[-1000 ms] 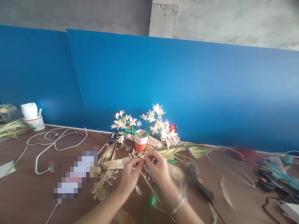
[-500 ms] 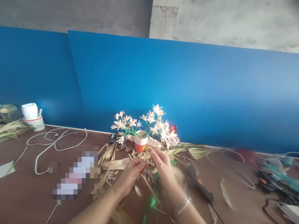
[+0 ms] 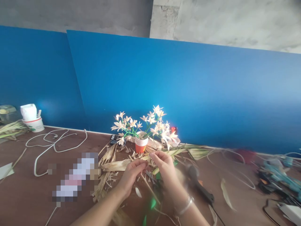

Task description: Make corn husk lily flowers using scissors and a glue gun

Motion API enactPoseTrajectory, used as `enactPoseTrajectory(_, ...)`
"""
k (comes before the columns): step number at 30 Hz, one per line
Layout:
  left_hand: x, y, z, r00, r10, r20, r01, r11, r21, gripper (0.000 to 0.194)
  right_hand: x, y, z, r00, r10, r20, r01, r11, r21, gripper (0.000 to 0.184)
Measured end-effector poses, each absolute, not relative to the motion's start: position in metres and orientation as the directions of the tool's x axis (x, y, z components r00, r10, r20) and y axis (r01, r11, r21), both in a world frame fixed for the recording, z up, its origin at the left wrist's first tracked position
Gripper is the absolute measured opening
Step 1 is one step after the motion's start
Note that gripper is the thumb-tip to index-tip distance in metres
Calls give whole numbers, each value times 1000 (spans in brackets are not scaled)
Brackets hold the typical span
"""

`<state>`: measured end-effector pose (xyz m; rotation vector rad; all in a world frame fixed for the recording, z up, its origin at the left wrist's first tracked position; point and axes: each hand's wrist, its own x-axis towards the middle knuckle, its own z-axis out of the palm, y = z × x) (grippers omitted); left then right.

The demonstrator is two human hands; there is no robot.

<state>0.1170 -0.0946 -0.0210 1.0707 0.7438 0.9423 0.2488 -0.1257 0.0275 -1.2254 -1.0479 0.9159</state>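
My left hand (image 3: 134,172) and my right hand (image 3: 163,164) are held close together over the middle of the table, fingertips almost meeting. Both are closed in a pinch, and whatever lies between the fingers is too small to make out. Just beyond them stands an orange and white paper cup (image 3: 141,146) holding pale flowers (image 3: 160,127) on green stems. Dry corn husks (image 3: 117,165) lie around and under my hands. A thin stick (image 3: 150,190) and dark scissors (image 3: 152,179), partly hidden by my right hand, rest below.
A black tool with a cord (image 3: 199,185), probably a glue gun, lies right of my right arm. White cables (image 3: 60,141) curl on the left, near a white tub (image 3: 34,124). Teal and black clutter (image 3: 279,179) sits far right. A blue panel (image 3: 141,81) rises behind the table.
My hands stay nearly in place. My right fingertips have shifted slightly left, and the whole view has moved a little.
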Motion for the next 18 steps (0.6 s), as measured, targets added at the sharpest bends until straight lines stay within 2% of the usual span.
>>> enactPoseTrajectory(8, 120, -96, -24, 353, 935, 3, -183, 66, 981, 24, 250, -121, 16, 275, 951, 142, 31, 139, -990, 27)
enactPoseTrajectory(18, 120, -97, -20, 383, 923, -35, -219, 127, 967, 20, 250, -122, 19, 285, 951, 123, 60, 111, -992, 21)
